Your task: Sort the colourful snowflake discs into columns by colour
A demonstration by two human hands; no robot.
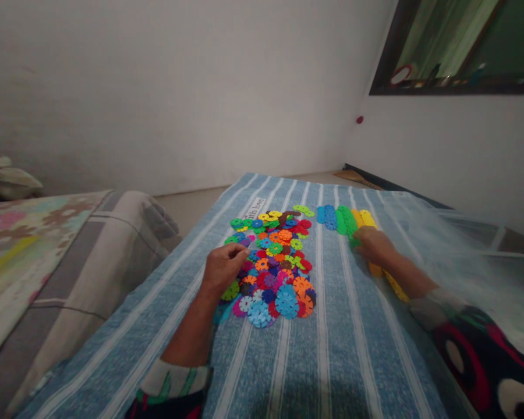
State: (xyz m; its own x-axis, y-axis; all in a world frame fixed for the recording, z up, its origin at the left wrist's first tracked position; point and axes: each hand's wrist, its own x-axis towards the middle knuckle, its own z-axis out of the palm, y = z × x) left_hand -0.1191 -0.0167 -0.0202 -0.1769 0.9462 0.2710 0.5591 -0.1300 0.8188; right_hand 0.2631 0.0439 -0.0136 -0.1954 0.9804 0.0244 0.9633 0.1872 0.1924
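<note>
Pale plain wall (pixel 179 87), spanning the background beyond both hands. Far left of the left hand: floral sheet (pixel 17 250), cream with pink, brown and yellow, bordered by a grey striped blanket (pixel 109 244), rumpled at its near corner. Beneath both hands: blue cloth (pixel 283 372) with white lengthwise stripes, covering a raised surface. Beyond the left hand: printed lettering (pixel 257 208), partly hidden, legible part "ith love".

Left hand (pixel 224 270), grey cuff on a dark patterned sleeve: fingers bent and drawn close to the thumb, at the left edge of the pile; whether a piece is pinched there cannot be told. Immediately right of it, extending both nearer and farther: one loose pile of notched plastic discs (pixel 273 270), overlapping, in red, orange, yellow, green, blue, purple and brown. At the pile's far right corner, between the hands: light green discs (pixel 304 210), a small group.

Just beyond and left of the right hand: blue disc row (pixel 329 217), then green disc row (pixel 346 220), then yellow and orange disc row (pixel 365 218), set side by side. Right hand (pixel 372 245), blurred: fingers curled down at the near end of the green row; its hold cannot be told. Under its wrist: more yellow discs (pixel 396 287). Right of that forearm: clear plastic sheeting (pixel 498 291). Above, on the wall: dark-framed window (pixel 458 88)
</note>
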